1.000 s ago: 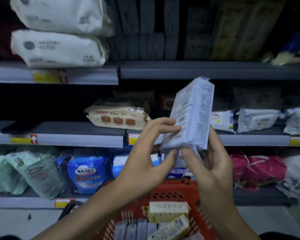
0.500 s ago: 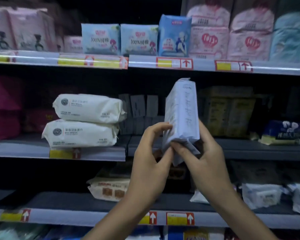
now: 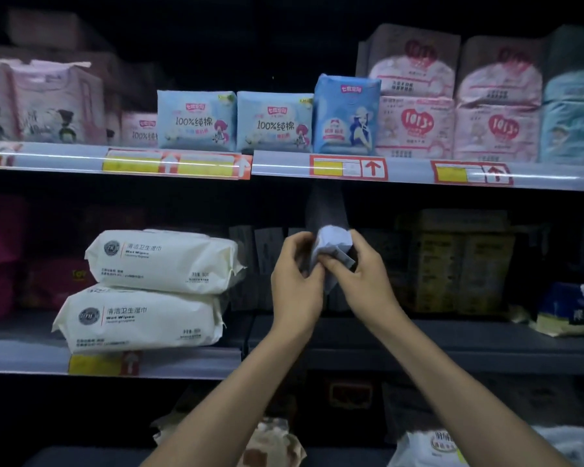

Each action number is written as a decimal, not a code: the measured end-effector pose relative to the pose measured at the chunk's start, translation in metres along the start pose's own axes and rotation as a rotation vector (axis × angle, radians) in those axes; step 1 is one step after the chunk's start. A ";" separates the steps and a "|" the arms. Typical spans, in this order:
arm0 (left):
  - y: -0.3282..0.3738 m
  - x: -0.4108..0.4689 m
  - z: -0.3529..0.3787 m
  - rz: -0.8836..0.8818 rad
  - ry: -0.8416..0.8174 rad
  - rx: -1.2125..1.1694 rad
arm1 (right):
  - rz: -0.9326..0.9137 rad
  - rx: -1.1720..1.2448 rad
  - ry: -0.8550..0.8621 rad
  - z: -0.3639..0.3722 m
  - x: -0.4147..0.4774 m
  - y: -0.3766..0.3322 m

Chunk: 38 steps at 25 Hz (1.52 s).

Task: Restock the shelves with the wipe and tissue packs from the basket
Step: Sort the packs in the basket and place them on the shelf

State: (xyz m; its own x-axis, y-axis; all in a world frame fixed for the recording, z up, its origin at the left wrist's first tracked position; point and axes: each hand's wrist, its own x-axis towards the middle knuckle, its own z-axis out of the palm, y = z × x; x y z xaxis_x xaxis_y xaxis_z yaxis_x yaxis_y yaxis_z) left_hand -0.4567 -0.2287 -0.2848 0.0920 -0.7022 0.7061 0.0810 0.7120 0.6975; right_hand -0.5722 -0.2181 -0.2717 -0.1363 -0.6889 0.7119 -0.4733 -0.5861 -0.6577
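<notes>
Head: pack (image 3: 332, 239), left grip (image 3: 295, 291), right grip (image 3: 364, 284)

Both hands pinch the lower end of a pale lavender plastic-wrapped pack (image 3: 332, 242), the left hand (image 3: 295, 288) on its left side and the right hand (image 3: 366, 281) on its right. The pack's upper part rises into shadow just under the pale upper shelf (image 3: 284, 166). Two soft white wet-wipe packs (image 3: 162, 261) lie stacked to the left on the grey metal middle shelf (image 3: 452, 345). Light blue square packs (image 3: 196, 121) stand on the upper shelf.

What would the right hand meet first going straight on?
Likely the dark packs at the back of the shelf, behind the pale pack that the right hand grips; shadow hides the depth.
</notes>
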 end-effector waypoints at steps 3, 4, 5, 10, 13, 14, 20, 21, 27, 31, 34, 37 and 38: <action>-0.007 0.021 0.014 -0.083 0.091 0.136 | 0.099 -0.068 0.084 0.003 0.022 0.003; -0.009 0.026 0.017 -0.135 0.107 0.232 | 0.151 -0.141 0.088 0.003 0.027 0.004; -0.011 0.031 0.020 -0.200 0.105 0.371 | 0.204 -0.216 0.075 0.004 0.033 0.008; -0.013 0.028 0.011 -0.399 0.019 0.678 | 0.361 -0.439 0.268 0.013 0.039 0.018; -0.007 0.021 0.000 -0.365 -0.027 0.650 | 0.358 -0.450 0.261 0.007 0.023 0.001; -0.004 0.017 -0.005 -0.358 -0.041 0.636 | 0.371 -0.459 0.239 0.003 0.017 -0.002; 0.017 -0.012 -0.031 -0.337 -0.167 0.577 | 0.392 -0.432 0.112 -0.024 -0.029 -0.023; 0.022 -0.017 -0.036 -0.326 -0.195 0.569 | 0.388 -0.432 0.081 -0.028 -0.037 -0.026; 0.045 -0.047 -0.070 -0.163 -0.387 0.674 | 0.318 -0.541 -0.134 -0.052 -0.074 -0.049; 0.065 -0.070 -0.097 -0.091 -0.523 0.811 | 0.311 -0.636 -0.274 -0.068 -0.094 -0.056; 0.076 -0.087 -0.113 -0.081 -0.572 0.876 | 0.294 -0.649 -0.366 -0.073 -0.110 -0.061; 0.077 -0.111 -0.129 -0.080 -0.631 0.928 | 0.290 -0.650 -0.467 -0.071 -0.133 -0.061; 0.075 -0.118 -0.134 -0.077 -0.646 0.944 | 0.278 -0.665 -0.493 -0.068 -0.141 -0.059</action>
State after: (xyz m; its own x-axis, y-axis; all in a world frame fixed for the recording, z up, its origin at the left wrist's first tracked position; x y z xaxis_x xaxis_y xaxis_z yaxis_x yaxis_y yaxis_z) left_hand -0.3280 -0.0914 -0.3323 -0.4298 -0.8104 0.3982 -0.7380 0.5694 0.3621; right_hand -0.5844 -0.0575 -0.3162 -0.0036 -0.9661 0.2583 -0.9096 -0.1041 -0.4021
